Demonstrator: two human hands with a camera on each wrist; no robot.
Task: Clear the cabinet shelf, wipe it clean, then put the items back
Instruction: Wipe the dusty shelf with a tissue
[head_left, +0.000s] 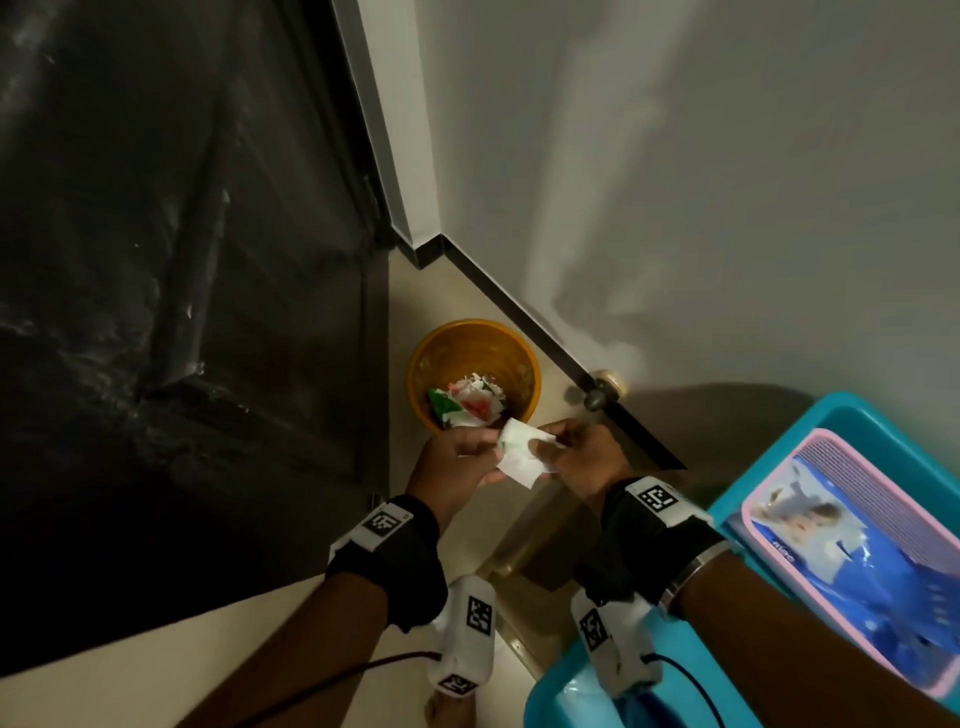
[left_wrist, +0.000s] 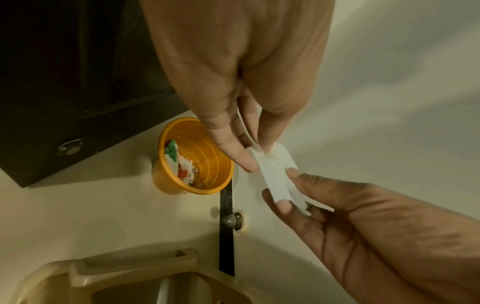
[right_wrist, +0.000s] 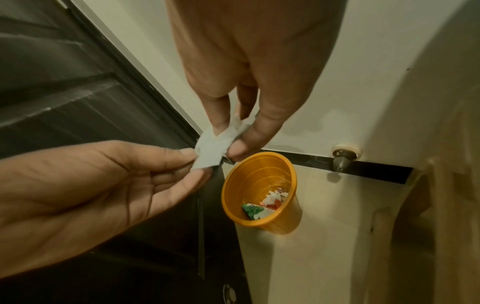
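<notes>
Now both hands hold one white wipe (head_left: 522, 451).
Left hand (head_left: 457, 462) and right hand (head_left: 576, 457) pinch it with their fingers (left_wrist: 244, 156), low in the frame, over the orange bin (head_left: 470, 332).

Home interior: dark door (head_left: 156, 260), orange wastebin (head_left: 474, 374), doorstop (head_left: 602, 393).

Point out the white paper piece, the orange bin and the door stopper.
white paper piece (head_left: 522, 451), head view, on its flat middle between both hands.
orange bin (right_wrist: 253, 176), right wrist view, on its bare inner wall.
door stopper (left_wrist: 232, 219), left wrist view, on its metal tip.
</notes>
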